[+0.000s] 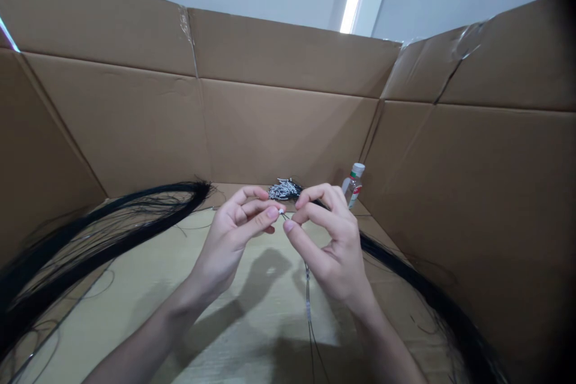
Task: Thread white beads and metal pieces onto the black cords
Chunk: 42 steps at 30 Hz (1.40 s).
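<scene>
Near the middle of the head view, my left hand (240,222) pinches a small white bead (281,211) between thumb and fingertips. Thin dark cord (308,288) comes out beside the bead, and my right hand (330,243) closes thumb and finger on it just to the right. Below my right hand the cord hangs down in two strands, with small pale pieces on it. Both hands are raised above a pale yellowish board (252,324), and their fingertips are close together. What lies under the fingertips is hidden.
A bundle of black strands (135,239) curves along the left; another (418,282) runs down the right. At the back lie a black-and-white beaded cluster (284,189) and a clear bottle with a white cap (353,186). Cardboard walls (288,132) stand around the board.
</scene>
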### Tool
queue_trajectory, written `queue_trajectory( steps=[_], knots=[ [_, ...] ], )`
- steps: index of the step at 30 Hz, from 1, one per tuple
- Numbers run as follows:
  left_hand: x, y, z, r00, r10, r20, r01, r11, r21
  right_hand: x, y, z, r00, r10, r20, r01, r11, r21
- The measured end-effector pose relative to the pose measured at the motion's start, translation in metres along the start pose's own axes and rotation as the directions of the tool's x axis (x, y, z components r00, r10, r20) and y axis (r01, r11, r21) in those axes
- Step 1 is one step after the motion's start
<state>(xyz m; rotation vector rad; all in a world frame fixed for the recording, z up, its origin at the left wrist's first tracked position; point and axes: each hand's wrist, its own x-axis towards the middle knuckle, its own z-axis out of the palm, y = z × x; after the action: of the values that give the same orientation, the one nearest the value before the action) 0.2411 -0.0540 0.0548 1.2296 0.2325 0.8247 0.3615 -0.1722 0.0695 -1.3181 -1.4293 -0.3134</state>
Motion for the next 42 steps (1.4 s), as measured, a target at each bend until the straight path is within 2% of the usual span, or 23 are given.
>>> queue_trajectory(
  steps=[12, 18, 24, 32, 42],
  knots=[
    [-0.001, -0.001, 0.000, 1.000, 0.009, -0.017, -0.009, 1.000, 0.011, 0.000, -0.001, 0.000, 1.000, -0.004, 0.004, 0.004, 1.000, -0.006],
    [-0.001, -0.003, -0.002, 0.996, 0.082, -0.026, -0.080, 0.993, 0.083, 0.000, -0.001, 0.000, 0.999, -0.045, 0.002, 0.045, 0.997, -0.063],
    [-0.004, 0.000, -0.001, 0.989, 0.147, -0.034, -0.141, 0.979, 0.147, 0.000, -0.001, 0.001, 1.000, -0.027, 0.000, 0.027, 0.998, -0.064],
    [-0.005, 0.002, 0.000, 0.987, 0.157, -0.012, -0.153, 0.973, 0.173, -0.001, -0.001, 0.000, 0.998, -0.003, 0.070, 0.006, 0.999, -0.042],
    [-0.002, 0.008, -0.014, 0.961, 0.268, 0.069, -0.271, 0.860, 0.433, 0.000, 0.005, 0.000, 0.979, 0.015, 0.201, -0.001, 0.998, -0.069]
  ],
)
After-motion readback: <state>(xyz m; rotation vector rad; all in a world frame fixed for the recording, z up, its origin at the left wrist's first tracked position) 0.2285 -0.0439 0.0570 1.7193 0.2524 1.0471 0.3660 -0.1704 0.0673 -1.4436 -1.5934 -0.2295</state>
